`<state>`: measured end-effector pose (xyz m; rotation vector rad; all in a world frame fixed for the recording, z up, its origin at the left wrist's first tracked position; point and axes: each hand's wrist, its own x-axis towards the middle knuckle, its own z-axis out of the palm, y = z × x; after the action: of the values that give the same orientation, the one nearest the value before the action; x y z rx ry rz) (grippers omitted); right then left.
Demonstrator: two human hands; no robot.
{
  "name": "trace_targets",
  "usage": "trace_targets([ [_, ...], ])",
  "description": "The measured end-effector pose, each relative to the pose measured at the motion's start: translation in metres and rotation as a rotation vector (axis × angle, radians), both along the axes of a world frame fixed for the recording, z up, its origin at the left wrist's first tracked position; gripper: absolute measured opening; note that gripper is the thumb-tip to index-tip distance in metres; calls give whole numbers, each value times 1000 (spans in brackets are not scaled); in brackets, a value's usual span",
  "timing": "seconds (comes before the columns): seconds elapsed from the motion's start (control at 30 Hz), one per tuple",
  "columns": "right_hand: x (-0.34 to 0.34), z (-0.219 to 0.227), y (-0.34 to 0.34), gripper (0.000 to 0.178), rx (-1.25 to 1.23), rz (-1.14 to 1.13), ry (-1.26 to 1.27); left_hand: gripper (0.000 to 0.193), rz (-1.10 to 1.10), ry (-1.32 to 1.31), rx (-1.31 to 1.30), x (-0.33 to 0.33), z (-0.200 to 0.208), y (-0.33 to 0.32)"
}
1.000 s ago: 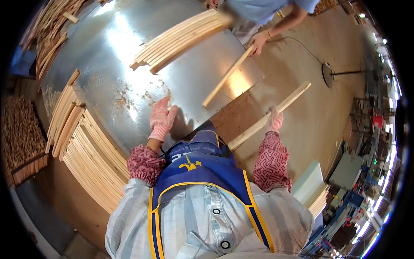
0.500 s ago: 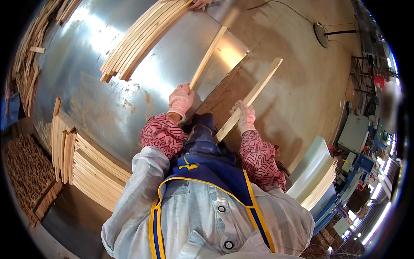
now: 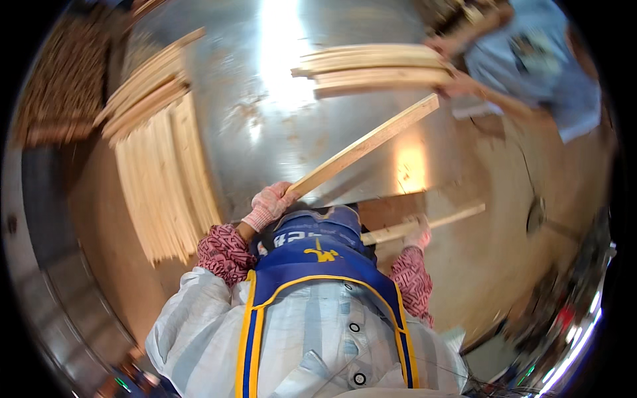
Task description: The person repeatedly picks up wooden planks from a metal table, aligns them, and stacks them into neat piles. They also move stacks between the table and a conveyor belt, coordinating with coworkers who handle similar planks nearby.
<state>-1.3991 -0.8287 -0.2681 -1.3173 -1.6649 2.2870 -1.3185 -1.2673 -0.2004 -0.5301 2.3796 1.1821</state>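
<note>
My left hand, in a pink work glove, grips the near end of a long pale wooden slat that slants up to the right over the shiny metal table. Lower right, my gloved right hand holds a second, thinner wooden slat lying nearly level past the table's edge. A blue apron with yellow trim and red patterned sleeves fill the lower middle.
A stack of wooden slats lies on the table's left side, with more slats above it. Another bundle of slats sits at the top, where a person in a blue shirt has a hand on it. Brown floor lies to the right.
My left hand has taken the long slat's near end and swung it toward the right. My right hand's slat has dropped to nearly level. My view has turned, shifting the stacks.
</note>
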Motion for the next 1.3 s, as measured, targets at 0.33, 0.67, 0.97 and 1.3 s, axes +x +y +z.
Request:
trace_targets([
  [0.33, -12, 5, 15, 12, 28, -64, -104, 31, 1022, 233, 423, 136, 3, -48],
  [0.67, -19, 37, -33, 15, -60, 46, -42, 59, 1000, 391, 1859, 101, 26, -39],
  [0.97, 7, 5, 4, 18, 413, 364, -46, 52, 854, 190, 1857, 75, 6, -49],
  [1.3, 12, 1, 7, 16, 249, 131, -77, 39, 1226, -60, 830, 63, -11, -55],
])
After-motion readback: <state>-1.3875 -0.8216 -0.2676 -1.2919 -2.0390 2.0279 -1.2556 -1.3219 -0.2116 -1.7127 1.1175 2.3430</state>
